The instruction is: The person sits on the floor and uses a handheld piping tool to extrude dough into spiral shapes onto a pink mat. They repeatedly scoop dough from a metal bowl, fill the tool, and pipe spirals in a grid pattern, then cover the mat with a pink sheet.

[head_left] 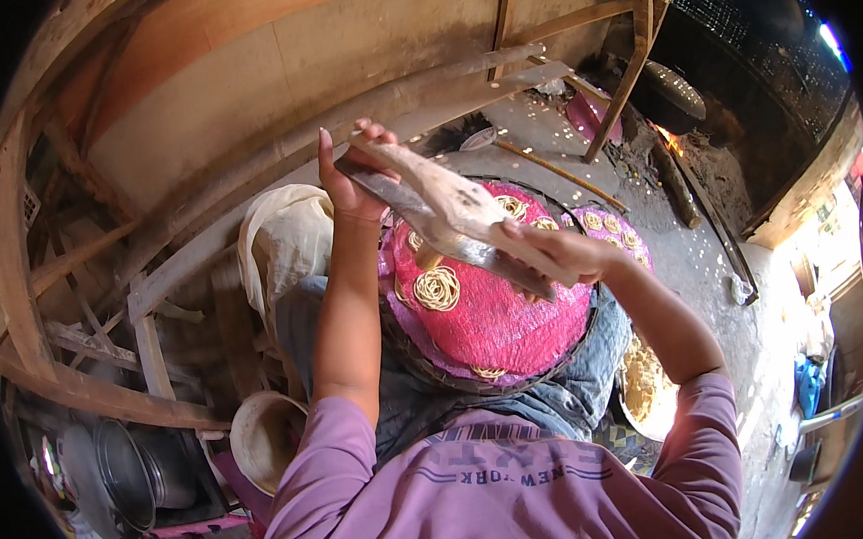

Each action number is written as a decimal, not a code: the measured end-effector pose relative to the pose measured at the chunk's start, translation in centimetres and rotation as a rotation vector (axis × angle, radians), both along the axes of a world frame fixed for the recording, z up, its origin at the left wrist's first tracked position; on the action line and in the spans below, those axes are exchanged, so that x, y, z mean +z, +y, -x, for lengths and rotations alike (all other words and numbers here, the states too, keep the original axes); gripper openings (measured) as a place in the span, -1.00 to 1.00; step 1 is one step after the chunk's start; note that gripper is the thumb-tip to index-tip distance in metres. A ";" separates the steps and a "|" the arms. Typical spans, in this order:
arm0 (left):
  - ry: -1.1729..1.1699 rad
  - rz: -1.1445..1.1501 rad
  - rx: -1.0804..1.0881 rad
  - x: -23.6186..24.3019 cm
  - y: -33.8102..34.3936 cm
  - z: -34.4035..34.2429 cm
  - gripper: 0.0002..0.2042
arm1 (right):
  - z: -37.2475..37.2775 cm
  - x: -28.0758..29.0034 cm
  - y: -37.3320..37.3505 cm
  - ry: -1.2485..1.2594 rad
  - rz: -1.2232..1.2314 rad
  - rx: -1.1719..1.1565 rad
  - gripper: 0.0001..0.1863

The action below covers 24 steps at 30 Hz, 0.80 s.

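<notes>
My left hand (355,176) grips the far left end of a long hand press, a pale worn wooden bar (447,192) over a dull metal plate (400,203). My right hand (556,250) holds the other end, lower and nearer my body. A short cylinder (429,255) shows under its middle. Below, a round tray (581,345) with a dark rim rests on my lap, lined with bright pink mesh (492,334). Coils of pale strands (437,288) lie on it, partly hidden by the press.
A second mesh with coils (613,228) sits beyond my right hand. A cream sack (280,228) and a bucket (270,435) are at my left beside wooden framing (17,249). A fire (672,143) burns at back right; a bowl of crumbly material (649,390) is at my right.
</notes>
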<state>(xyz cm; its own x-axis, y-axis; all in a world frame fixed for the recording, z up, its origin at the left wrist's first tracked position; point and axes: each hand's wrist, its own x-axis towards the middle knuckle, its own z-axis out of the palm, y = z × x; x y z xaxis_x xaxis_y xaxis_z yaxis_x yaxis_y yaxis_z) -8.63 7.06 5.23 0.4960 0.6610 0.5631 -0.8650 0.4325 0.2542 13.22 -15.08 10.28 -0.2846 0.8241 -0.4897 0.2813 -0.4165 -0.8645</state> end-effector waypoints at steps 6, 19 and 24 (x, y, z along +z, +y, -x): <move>-0.107 0.231 -0.057 -1.1 -0.7 -6.0 -0.52 | -3.3 3.8 -0.6 -0.128 0.107 0.013 -0.22; -0.088 0.332 0.005 -0.2 -0.9 -8.2 -0.54 | -3.7 6.0 -1.5 -0.358 0.018 -0.150 -0.19; -0.003 0.310 0.057 0.5 -0.6 -6.4 -0.55 | -3.1 4.7 -1.4 -0.293 -0.051 -0.108 -0.23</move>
<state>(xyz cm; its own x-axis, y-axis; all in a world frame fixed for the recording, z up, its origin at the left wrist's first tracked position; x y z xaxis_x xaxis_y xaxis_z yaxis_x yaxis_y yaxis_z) -2.24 6.51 5.72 0.4518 0.8281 0.3319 -0.8907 0.4395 0.1158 16.36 -16.44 15.02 -0.0467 0.8675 -0.4952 0.4783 -0.4158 -0.7735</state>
